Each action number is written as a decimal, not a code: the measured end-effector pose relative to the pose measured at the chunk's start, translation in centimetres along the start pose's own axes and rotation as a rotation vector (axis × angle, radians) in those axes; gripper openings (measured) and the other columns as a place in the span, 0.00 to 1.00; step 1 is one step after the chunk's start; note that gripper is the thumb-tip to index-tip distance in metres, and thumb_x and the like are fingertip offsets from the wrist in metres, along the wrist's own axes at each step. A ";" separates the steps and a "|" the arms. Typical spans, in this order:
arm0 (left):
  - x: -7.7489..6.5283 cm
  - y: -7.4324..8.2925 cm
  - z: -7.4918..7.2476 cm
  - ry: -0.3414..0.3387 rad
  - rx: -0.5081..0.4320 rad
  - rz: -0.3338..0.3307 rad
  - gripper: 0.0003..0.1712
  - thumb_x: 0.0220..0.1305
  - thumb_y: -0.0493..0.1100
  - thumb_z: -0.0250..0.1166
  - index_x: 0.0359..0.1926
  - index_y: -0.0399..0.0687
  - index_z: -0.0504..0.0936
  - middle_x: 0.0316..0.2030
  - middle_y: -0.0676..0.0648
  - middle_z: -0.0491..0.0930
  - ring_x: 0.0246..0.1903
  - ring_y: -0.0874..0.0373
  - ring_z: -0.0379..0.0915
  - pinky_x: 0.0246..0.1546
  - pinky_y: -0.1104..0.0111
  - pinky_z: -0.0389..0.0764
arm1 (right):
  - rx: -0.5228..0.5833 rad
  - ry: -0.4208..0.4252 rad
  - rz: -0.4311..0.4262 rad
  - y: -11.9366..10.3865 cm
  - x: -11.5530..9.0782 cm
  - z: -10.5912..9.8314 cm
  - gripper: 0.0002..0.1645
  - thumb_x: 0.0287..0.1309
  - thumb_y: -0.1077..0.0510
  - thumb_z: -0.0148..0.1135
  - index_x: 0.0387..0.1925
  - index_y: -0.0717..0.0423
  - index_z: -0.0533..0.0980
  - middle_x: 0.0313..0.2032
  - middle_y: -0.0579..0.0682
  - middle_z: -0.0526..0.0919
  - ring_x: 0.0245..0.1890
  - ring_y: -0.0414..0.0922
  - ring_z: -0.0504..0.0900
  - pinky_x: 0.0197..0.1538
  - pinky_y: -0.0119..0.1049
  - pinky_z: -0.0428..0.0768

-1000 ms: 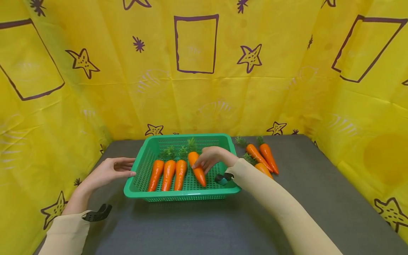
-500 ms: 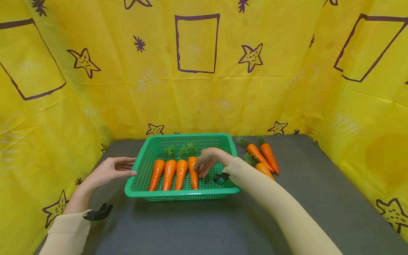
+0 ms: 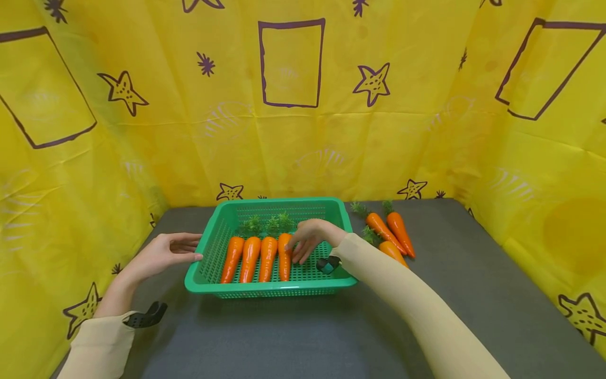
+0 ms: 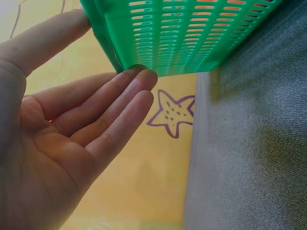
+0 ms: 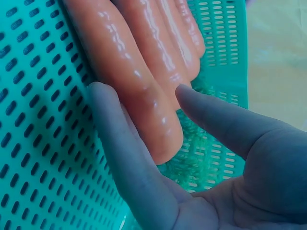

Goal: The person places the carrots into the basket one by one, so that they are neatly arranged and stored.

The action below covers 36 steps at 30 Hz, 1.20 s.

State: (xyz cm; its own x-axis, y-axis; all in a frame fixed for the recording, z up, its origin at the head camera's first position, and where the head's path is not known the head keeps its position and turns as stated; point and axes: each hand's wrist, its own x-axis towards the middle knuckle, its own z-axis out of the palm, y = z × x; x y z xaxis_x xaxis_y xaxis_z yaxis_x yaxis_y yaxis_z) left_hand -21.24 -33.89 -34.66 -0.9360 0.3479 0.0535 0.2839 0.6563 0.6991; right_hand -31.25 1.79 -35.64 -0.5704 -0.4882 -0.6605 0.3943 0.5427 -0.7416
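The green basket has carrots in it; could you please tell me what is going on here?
A person's right hand straddles the rightmost carrot of four lined up in the green basket. The left hand touches the basket's left side. Three more carrots lie on the table to the right.

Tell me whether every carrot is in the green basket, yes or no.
No, three carrots lie on the dark tabletop to the right of the green basket.

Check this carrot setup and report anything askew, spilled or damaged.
Nothing stands out as spilled or damaged. Four carrots lie in a tidy row in the green basket. Only the three loose carrots on the dark table look less orderly, lying at differing angles; the right sleeve partly hides one.
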 end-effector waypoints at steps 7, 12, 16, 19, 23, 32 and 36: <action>-0.1 0.2 0.0 -0.004 0.001 -0.003 0.34 0.58 0.50 0.68 0.62 0.39 0.71 0.51 0.39 0.80 0.45 0.59 0.80 0.41 0.72 0.80 | -0.017 -0.005 0.005 0.0 0.1 0.1 0.45 0.62 0.64 0.58 0.73 0.61 0.45 0.46 0.69 0.79 0.49 0.61 0.81 0.47 0.48 0.82; 0.0 -0.1 -0.1 0.002 0.009 -0.004 0.34 0.58 0.50 0.68 0.62 0.39 0.71 0.51 0.39 0.80 0.45 0.60 0.81 0.41 0.72 0.80 | -0.019 -0.003 0.002 0.0 0.1 0.1 0.47 0.62 0.64 0.59 0.73 0.60 0.42 0.47 0.69 0.79 0.49 0.62 0.81 0.47 0.49 0.82; -0.1 0.0 -0.1 -0.001 0.002 -0.007 0.34 0.58 0.50 0.68 0.62 0.39 0.71 0.51 0.40 0.80 0.45 0.60 0.81 0.41 0.72 0.80 | -0.025 -0.005 0.009 0.0 0.0 0.0 0.32 0.63 0.64 0.58 0.66 0.64 0.60 0.51 0.71 0.77 0.52 0.62 0.79 0.49 0.49 0.81; -0.1 0.1 0.0 0.001 0.001 -0.003 0.34 0.58 0.50 0.68 0.62 0.38 0.71 0.51 0.39 0.80 0.45 0.59 0.81 0.41 0.72 0.81 | -0.016 -0.007 0.010 0.1 -0.2 -0.2 0.34 0.63 0.64 0.57 0.68 0.63 0.58 0.53 0.71 0.75 0.53 0.62 0.78 0.50 0.49 0.80; 0.0 -0.1 0.0 0.005 0.013 -0.002 0.34 0.58 0.50 0.68 0.62 0.38 0.72 0.51 0.39 0.80 0.44 0.60 0.81 0.40 0.72 0.81 | 0.014 0.003 -0.004 0.3 -0.4 -0.5 0.54 0.62 0.64 0.59 0.74 0.58 0.33 0.52 0.71 0.76 0.51 0.61 0.80 0.49 0.49 0.81; 0.2 -0.4 -0.1 0.002 0.025 -0.015 0.35 0.58 0.52 0.68 0.62 0.40 0.72 0.51 0.41 0.80 0.44 0.63 0.81 0.40 0.72 0.81 | -0.001 0.023 -0.042 0.5 -1.5 -1.7 0.55 0.60 0.62 0.62 0.73 0.60 0.33 0.49 0.68 0.79 0.50 0.58 0.81 0.49 0.47 0.81; 0.1 -0.4 0.0 0.004 0.022 -0.020 0.34 0.58 0.52 0.68 0.62 0.41 0.72 0.51 0.41 0.80 0.44 0.62 0.81 0.40 0.72 0.81 | -0.052 0.027 -0.082 0.3 -2.3 -2.3 0.37 0.63 0.59 0.60 0.68 0.66 0.56 0.53 0.67 0.77 0.52 0.57 0.80 0.52 0.46 0.80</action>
State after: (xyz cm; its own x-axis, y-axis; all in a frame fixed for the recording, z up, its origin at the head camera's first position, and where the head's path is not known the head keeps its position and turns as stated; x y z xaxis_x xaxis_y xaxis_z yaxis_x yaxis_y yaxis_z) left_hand -21.48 -34.13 -34.90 -0.9423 0.3322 0.0425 0.2698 0.6779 0.6838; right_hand -31.44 4.62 -34.02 -0.6184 -0.5143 -0.5942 0.3079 0.5371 -0.7853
